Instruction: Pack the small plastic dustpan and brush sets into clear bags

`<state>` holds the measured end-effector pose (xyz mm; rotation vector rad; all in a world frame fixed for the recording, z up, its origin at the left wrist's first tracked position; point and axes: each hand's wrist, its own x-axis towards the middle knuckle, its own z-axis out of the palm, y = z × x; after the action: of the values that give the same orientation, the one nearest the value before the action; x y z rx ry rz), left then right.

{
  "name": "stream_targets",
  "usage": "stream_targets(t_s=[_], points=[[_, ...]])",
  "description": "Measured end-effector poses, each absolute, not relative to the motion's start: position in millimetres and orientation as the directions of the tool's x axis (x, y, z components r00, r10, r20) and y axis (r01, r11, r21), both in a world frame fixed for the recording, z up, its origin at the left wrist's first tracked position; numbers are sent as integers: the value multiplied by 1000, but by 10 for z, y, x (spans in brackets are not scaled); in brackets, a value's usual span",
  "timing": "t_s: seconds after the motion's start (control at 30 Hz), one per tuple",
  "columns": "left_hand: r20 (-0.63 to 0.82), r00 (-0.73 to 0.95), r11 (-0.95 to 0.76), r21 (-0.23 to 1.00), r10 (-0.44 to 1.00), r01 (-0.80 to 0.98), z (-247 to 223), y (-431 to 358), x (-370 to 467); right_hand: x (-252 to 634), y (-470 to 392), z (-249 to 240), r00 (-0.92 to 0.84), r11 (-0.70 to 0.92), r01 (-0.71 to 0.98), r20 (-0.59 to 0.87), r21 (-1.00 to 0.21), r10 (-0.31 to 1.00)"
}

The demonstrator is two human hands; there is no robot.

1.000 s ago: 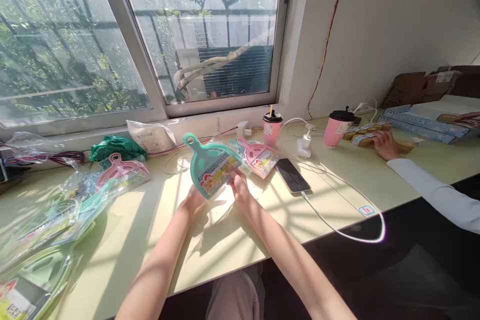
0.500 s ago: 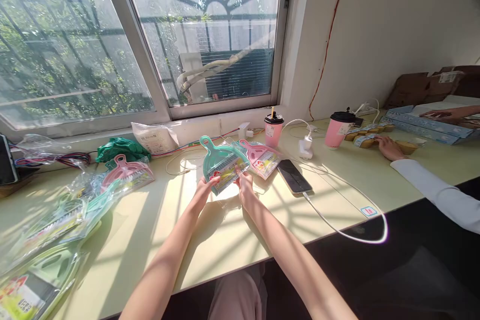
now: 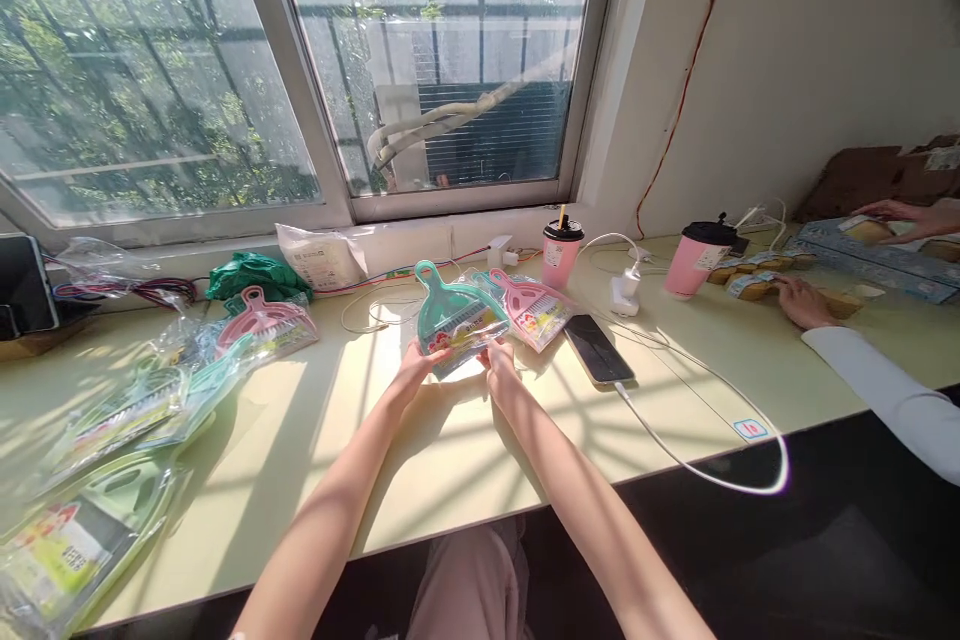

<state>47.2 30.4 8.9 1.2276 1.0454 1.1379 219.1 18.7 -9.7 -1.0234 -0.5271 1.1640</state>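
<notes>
Between my hands is a teal dustpan and brush set (image 3: 450, 310) in clear plastic wrap, its handle pointing away from me and a printed label across its front. My left hand (image 3: 417, 366) grips its near left corner, thumb on top. At the near right corner, my right hand (image 3: 498, 358) pinches the wrap. Just behind and to the right lies a pink dustpan set (image 3: 529, 305), also wrapped. On the left of the table are another pink set (image 3: 262, 320), a teal set (image 3: 202, 395) and a light green set (image 3: 112, 530).
A phone (image 3: 598, 350) with a white cable lies right of my hands. Two pink cups (image 3: 559, 255) with black lids stand toward the back. Chargers, wires and a green plastic bag (image 3: 259, 276) line the window sill. A co-worker's hand (image 3: 804, 303) touches brown items at the right.
The whole view has shifted slightly, moving the scene to the right. Both hands still hold the teal set, which is lowered a little. The co-worker's far hand has lifted something over the blue box.
</notes>
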Motion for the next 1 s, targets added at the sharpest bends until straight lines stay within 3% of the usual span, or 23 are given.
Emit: stream_targets(t_s=[0.1,0.23,0.33,0.43,0.53,0.6,0.7,0.77,0.93,1.0], points=[[-31,81,38,996,996,-84,132,301,460,2222,180,-103,324,-76,-485,-259,-871,910],[-17,60,26,987,998,-159,219,313,359,2354,181,40,133,-181,-404,-254,-896,958],[-1,16,4,980,1000,-197,291,336,187,2506,160,194,74,-173,-226,-194,-959,978],[15,-68,-34,957,998,-289,351,346,-58,2598,105,290,203,27,139,56,-990,978],[-59,-92,29,953,994,-301,396,328,-281,2576,51,297,185,292,493,427,-819,885],[-85,-79,60,960,993,-273,421,309,-358,2528,35,274,50,414,608,553,-678,832],[-57,-48,43,966,997,-256,446,284,-356,2479,39,247,-72,508,652,621,-563,780],[-49,-23,42,967,999,-250,443,273,-325,2475,51,251,-56,531,631,650,-565,758],[-187,128,201,973,974,-111,339,276,-306,2464,85,280,43,508,441,583,-739,811],[-159,202,181,979,966,-95,287,291,-281,2444,98,270,98,467,348,527,-813,844]])
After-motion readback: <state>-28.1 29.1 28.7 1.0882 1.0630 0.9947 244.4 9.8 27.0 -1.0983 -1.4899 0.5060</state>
